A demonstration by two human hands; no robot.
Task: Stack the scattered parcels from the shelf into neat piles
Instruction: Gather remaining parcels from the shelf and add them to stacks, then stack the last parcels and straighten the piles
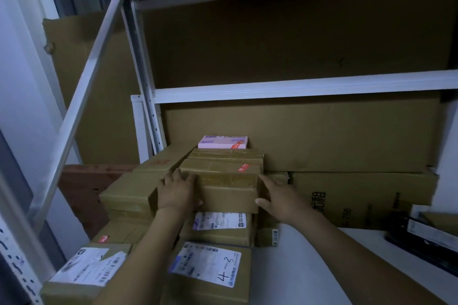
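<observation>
Grip: your left hand and right hand press flat against the two short ends of the long brown taped cardboard parcel at frame centre; fingers are spread along the sides, not curled under, so you hold it by squeeze alone.

Parcel position: it lies on top of a stack, above the brown box with a white shipping label, and just in front of a second taped brown parcel. Whether it rests fully or is slightly lifted, you cannot tell.

Slip risk: the glossy tape on the top and ends could let your palms slide if you lift without a thumb below.

Push risk: shove it back and you may knock the pink-and-white flat carton behind, upper centre of the pile.

Overhang risk: its right end seems to project past the labelled box beneath; release there and it could tip toward the white shelf surface at lower right.

Neighbour risk: your left wrist sits close to the tan cardboard box at centre left; a sideways sweep could shift that pile.
</observation>
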